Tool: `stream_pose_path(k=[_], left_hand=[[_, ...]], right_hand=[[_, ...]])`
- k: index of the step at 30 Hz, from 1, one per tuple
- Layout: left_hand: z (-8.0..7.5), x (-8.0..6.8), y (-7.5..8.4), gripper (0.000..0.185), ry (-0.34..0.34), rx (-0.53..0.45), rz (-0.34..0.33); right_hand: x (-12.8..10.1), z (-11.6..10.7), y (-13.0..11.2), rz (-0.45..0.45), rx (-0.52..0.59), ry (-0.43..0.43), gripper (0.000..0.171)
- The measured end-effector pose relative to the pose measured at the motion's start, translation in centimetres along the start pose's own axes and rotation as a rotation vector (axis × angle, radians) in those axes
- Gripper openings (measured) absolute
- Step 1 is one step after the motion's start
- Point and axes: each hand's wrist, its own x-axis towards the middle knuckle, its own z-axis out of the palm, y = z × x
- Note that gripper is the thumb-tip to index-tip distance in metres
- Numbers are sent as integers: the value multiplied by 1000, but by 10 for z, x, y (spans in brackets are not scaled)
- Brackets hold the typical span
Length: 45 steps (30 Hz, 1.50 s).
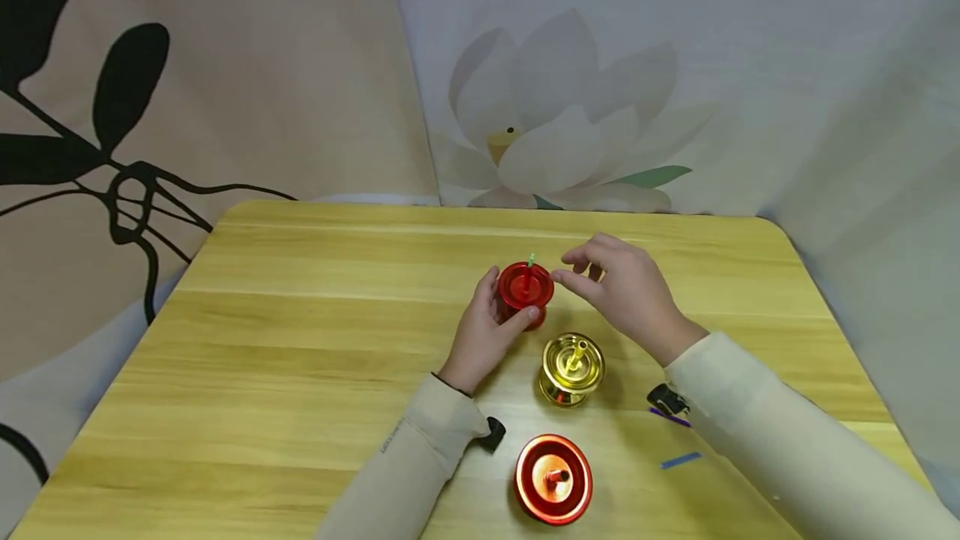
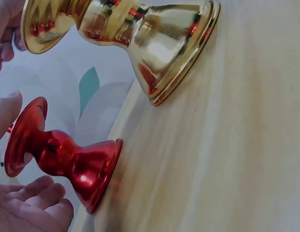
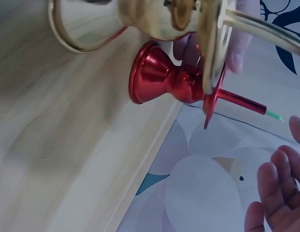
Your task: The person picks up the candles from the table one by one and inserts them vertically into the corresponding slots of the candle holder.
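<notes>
A red metal candlestick (image 1: 527, 283) stands at the far middle of the table, with a thin green stick (image 3: 274, 115) poking from its upright tube. My left hand (image 1: 483, 332) is cupped about it from the left, thumb in front and fingers at its side. To its right, my right hand (image 1: 626, 290) hovers just off the green tip; the fingers are loosely bent and hold nothing. A gold candlestick (image 1: 572, 369) stands nearer, between the forearms. Its bulk fills the upper part of both wrist views.
Closest to me stands another red candlestick (image 1: 553, 480) with a bare tube. A blue strip (image 1: 681, 461) and a purple strip (image 1: 670, 417) lie by my right sleeve. Printed cloth (image 1: 570, 123) hangs behind the wooden table (image 1: 300, 373).
</notes>
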Motion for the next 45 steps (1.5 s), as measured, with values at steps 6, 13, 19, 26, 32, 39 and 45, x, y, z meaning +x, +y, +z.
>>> stream_pose_path(k=[6, 13, 19, 26, 32, 39, 45], left_hand=[[-5, -12, -1, 79, -23, 0, 9], [-15, -30, 0, 85, -55, 108, -79], [-22, -46, 4, 89, -122, 159, -126], [-18, -58, 11, 90, -242, 137, -108], [-8, -61, 20, 94, -311, 118, -67], [6, -60, 26, 96, -337, 114, -38], [14, -60, 27, 95, -357, 131, -26]], right_hand=[[-9, -6, 6, 7, -14, 1, 20], [-25, -14, 16, 34, -50, -52, 15], [-40, -18, 25, 71, -100, -146, 16], [-62, -20, 37, 70, -184, -310, 15], [-80, -27, 47, 142, -199, -502, 8], [-103, -35, 56, 183, -184, -602, 25], [-119, -40, 60, 205, -222, -640, 26]])
